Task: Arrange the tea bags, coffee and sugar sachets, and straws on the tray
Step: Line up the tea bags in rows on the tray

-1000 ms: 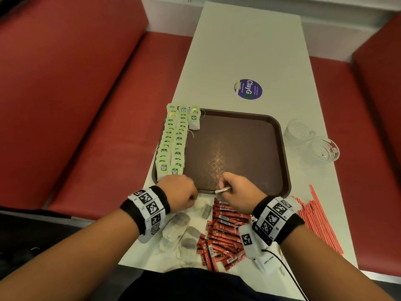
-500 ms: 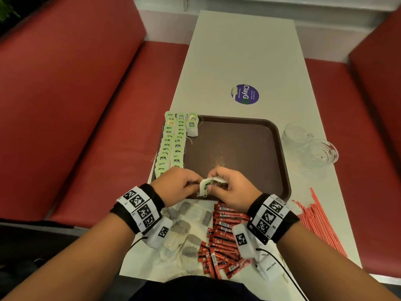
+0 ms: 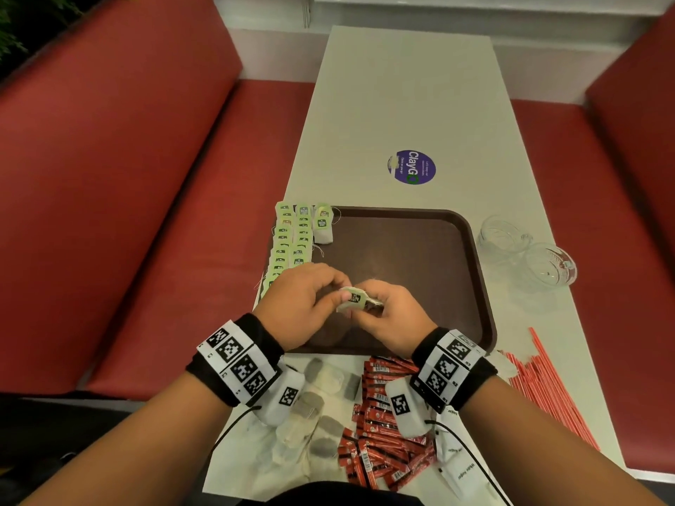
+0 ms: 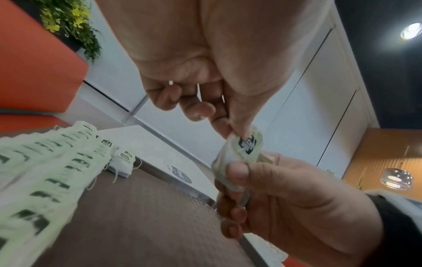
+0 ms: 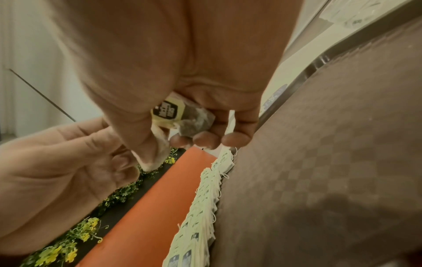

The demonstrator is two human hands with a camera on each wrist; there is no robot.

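- left hand [image 3: 303,304]: thumb and fingertips pinch the top edge of one tea bag [image 3: 356,300], other fingers curled in.
- right hand [image 3: 392,315]: thumb on the lower end of the same tea bag, fingers curled under it; the bag's dark pouch sits in that palm.
- tea bag has a pale green tag with a dark logo, held in the air over the near part of the tray [image 3: 482,286], between both hands.
- tray is brown; two rows of tea bags [image 3: 290,242] run along its left edge, one more bag [image 3: 323,226] starts a third row at the far end.
- near edge of the table [image 3: 401,85]: loose tea bags [image 3: 310,407], red sachets [image 3: 376,443], a white sachet [image 3: 462,472].
- red straws [image 3: 548,388] lie right of the tray.
- two clear glass cups [image 3: 529,253] sit beside the tray's right rim.
- round purple sticker [image 3: 412,167] beyond the tray.
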